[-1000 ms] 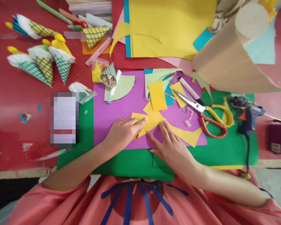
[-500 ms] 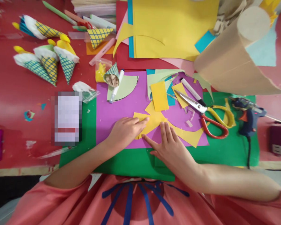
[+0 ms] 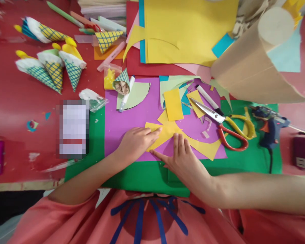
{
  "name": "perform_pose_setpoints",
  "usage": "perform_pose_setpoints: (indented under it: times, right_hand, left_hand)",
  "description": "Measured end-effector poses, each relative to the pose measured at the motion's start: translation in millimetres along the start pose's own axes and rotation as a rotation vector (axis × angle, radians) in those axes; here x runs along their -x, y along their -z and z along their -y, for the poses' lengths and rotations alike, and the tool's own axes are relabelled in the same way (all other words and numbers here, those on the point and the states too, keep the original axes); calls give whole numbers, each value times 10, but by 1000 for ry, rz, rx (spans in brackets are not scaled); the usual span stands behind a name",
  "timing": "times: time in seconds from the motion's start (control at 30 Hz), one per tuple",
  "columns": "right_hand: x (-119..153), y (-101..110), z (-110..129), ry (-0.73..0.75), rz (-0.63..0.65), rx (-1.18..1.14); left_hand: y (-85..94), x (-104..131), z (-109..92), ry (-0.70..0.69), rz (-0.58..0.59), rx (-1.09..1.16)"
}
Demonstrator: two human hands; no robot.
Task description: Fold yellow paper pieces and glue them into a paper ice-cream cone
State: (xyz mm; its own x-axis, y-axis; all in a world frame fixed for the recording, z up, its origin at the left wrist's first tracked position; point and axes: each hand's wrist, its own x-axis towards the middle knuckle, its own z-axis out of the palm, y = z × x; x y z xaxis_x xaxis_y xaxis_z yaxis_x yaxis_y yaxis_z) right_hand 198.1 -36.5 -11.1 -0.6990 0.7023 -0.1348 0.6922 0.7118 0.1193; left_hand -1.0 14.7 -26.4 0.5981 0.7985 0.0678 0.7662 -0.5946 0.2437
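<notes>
A piece of yellow paper (image 3: 169,129) lies on a purple sheet (image 3: 132,122) in front of me. My left hand (image 3: 136,144) rests flat over its left part, fingers stretched toward the right. My right hand (image 3: 186,157) is spread at the lower edge of the paper, one finger reaching left toward the paper's lower left corner and the others pointing away from me. A curved yellow strip (image 3: 208,145) extends to the right of that hand. Scissors (image 3: 220,118) with one yellow and one red handle lie farther right, blades slightly apart.
A glue gun (image 3: 269,128) lies at the right on the green sheet (image 3: 244,166). Behind it stands a large brown paper cone (image 3: 246,71). Small decorated cones (image 3: 75,69) lie at the far left. A marker (image 3: 127,95) rests on a pale green quarter circle (image 3: 141,91).
My right hand has shifted slightly, its outstretched finger moving a little left and toward me, and the right forearm has swung a bit. My left hand stays in place.
</notes>
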Motion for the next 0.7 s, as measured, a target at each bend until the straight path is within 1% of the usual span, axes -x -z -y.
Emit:
perform_pose_setpoints:
  times: [0.1, 0.23, 0.4, 0.47, 0.57, 0.7]
  right_hand:
    - [-24, 37, -43, 50, 25, 13]
    - [-68, 163, -175, 115, 36, 26]
    - [-89, 293, -404, 111, 36, -12]
    - [-75, 306, -495, 116, 36, -13]
    - [-39, 303, -606, 116, 2, 2]
    - [3, 296, -670, 92, -30, -1]
  left_hand:
    - [-12, 0, 9, 1, -7, 14]
    - [-15, 2, 19, 2, -6, 62]
    - [-18, 7, 18, 22, 1, 65]
    - [-28, 11, 18, 28, 7, 77]
    - [-43, 15, 21, 33, 3, 80]
    - [-52, 16, 24, 20, -28, 84]
